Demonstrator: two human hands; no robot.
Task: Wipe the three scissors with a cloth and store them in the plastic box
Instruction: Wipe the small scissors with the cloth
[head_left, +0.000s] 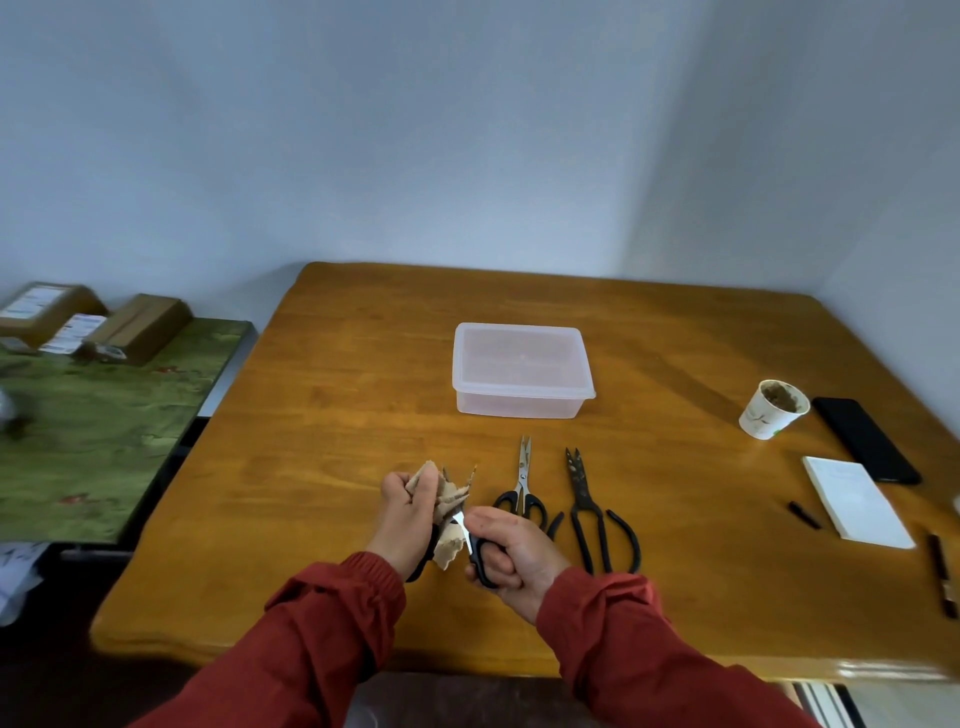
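Observation:
My right hand (511, 553) grips the black handle of a pair of scissors (475, 551) above the wooden table (363, 415). My left hand (408, 512) holds a crumpled beige cloth (447, 501) wrapped around the blades, so the blades are mostly hidden. To the right, two other pairs lie flat on the table: silver-bladed scissors with black handles (523, 483) and large all-black shears (592, 512). A translucent plastic box (521, 370) with its lid on stands behind them.
At the right side of the table stand a paper cup (774, 409), a black phone (865, 439), a white notepad (854, 501) and two dark pens (943, 574). Left of the table is a green-covered surface (98, 431) with cardboard boxes (140, 327).

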